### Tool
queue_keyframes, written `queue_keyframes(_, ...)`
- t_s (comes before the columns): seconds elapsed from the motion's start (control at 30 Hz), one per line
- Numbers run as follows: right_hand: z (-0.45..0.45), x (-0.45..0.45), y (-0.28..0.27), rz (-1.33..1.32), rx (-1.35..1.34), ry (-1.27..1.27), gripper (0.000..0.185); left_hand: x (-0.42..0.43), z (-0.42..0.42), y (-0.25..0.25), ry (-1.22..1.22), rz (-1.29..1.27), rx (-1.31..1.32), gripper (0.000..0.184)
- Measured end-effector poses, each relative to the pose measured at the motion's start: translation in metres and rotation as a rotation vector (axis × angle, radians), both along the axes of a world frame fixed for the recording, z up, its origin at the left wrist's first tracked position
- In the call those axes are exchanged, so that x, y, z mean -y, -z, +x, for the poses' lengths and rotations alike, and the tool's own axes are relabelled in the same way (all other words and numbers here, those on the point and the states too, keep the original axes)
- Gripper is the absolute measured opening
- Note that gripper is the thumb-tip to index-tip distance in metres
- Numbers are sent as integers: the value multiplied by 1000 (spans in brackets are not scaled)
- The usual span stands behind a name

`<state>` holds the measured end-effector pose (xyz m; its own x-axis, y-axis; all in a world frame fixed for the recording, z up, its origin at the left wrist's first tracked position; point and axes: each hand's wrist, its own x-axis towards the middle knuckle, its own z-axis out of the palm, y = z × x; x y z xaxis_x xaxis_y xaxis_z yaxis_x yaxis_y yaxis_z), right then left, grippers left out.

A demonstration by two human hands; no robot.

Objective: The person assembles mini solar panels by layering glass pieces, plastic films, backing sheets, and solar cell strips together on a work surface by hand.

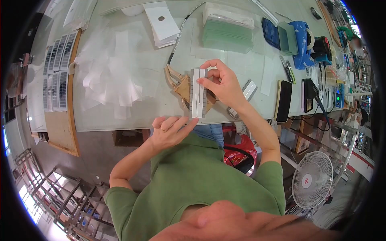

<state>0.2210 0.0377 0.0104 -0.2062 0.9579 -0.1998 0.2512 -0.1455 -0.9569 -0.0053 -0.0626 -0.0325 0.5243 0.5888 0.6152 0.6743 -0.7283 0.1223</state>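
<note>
A narrow white strip (198, 93) with thin dark lines lies lengthwise on a grey piece with notched edges (204, 96). My right hand (221, 82) pinches the far end of this piece between thumb and fingers. My left hand (173, 130) is at the near end, fingers stretched and apart, its thumb tip at or against the lower edge; contact is hard to tell. Beneath the piece shows a tan holder (183, 90) with a dark cable running away from it. Right of my right hand lies another grey-and-white strip piece (246, 94).
Thin white sheets (116, 68) spread on the left, beside a wooden-edged board (72, 92) of panelled pieces. Stacked glass plates (227, 36) stand at the back. A phone (283, 100), cutter (287, 69) and blue tape dispenser (302, 46) are on the right. A fan (312, 180) stands below.
</note>
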Motion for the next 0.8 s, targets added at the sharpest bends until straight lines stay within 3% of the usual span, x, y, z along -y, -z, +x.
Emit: queue_keyframes(0.8, 3, 0, 2, 3, -10, 6, 29, 3, 1, 2, 9, -22, 3, 41)
